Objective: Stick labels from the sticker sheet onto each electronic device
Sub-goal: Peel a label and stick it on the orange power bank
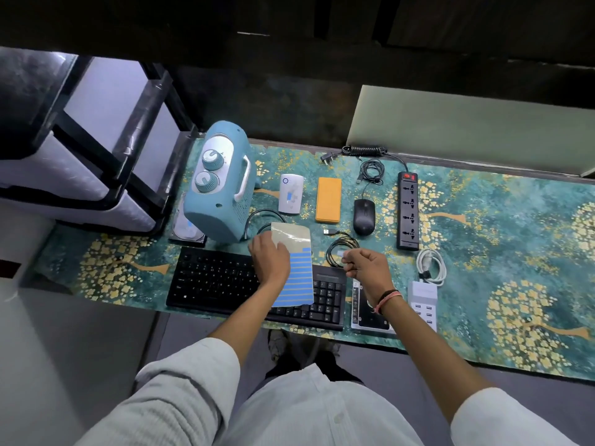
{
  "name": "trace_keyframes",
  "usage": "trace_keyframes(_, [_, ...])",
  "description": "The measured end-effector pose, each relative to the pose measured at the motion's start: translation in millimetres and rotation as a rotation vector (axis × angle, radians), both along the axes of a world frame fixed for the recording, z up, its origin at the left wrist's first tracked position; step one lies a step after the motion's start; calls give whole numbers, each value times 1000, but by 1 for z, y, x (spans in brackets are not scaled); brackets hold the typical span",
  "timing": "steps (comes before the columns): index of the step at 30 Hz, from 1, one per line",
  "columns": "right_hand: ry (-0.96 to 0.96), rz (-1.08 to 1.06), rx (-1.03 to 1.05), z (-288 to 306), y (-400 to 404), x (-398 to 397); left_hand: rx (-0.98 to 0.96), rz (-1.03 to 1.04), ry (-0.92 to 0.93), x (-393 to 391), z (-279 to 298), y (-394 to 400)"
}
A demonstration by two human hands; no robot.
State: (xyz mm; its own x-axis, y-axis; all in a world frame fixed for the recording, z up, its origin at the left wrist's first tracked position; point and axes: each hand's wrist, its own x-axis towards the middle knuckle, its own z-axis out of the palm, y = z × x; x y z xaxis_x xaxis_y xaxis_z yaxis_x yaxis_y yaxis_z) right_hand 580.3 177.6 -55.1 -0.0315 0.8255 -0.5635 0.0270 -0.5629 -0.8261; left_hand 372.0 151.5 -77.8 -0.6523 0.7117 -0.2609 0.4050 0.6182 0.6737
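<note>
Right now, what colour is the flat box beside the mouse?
Orange-yellow power bank, seen from the head view.

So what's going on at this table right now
A person is labelling electronics laid out on a patterned table. The left hand holds the sticker sheet above the black keyboard; its upper rows are already peeled, blue labels remain lower down. The right hand pinches what looks like a freshly peeled label. Blue labels already show on the white router and the hard drive. The orange power bank, mouse and power strip show none yet.
</note>
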Motion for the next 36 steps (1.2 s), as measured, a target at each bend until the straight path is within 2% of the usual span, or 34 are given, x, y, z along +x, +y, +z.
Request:
trace_keyframes(3, [8, -49, -17, 1, -2, 1, -11, -184, 94, 25, 1, 19])
trace_keyframes(7, [5, -88, -22, 4, -5, 7, -59, -374, 115, 57, -3, 61])
trace_keyframes(12, [3, -135, -23, 10, -11, 21, -169, -439, 166, 82, -18, 114])
trace_keyframes(18, [-22, -187, -28, 9, -20, 43, -247, -469, 346, 87, -41, 138])
trace_keyframes(20, [-21, -195, -31, 8, -21, 48, -280, -474, 312, 86, -42, 142])
trace_keyframes(22, [-15, -207, -36, 8, -20, 51, -276, -450, 161, 81, -37, 143])
trace_keyframes(24, [-9, -215, -29, 9, -17, 50, -206, -383, -73, 74, -29, 141])
trace_keyframes(26, [-26, -212, 9, 12, -12, 46, -86, -251, -413, 67, -17, 133])
trace_keyframes(28, [-82, -186, 80, 17, -5, 41, 26, -43, -844, 63, 1, 115])
trace_keyframes(30, [-145, -135, 169, 24, 2, 33, 75, 65, -1140, 59, 19, 89])
trace_keyframes(33, [-261, -37, 329, 35, 11, 18, 117, 118, -1357, 56, 36, 45])
trace_keyframes(36, [-414, 62, 508, 45, 17, 1, 129, 125, -1451, 59, 49, 14])
